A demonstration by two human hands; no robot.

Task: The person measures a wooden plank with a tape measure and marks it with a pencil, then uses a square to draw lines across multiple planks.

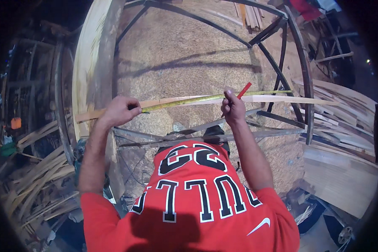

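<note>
Your left hand (125, 111) pinches the yellow tape measure (189, 101) at its left end; the tape stretches rightward along the pale wooden strip (277, 99). Your right hand (232, 106), nearer the tape's far end, grips a red pencil-like stick (245, 90).

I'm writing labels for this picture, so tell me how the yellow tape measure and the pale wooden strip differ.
The tape measure is yellow; the wooden strip is pale, bare wood. The wooden strip shows farther to both left and right than the tape measure. Both are long, narrow and run crosswise.
</note>
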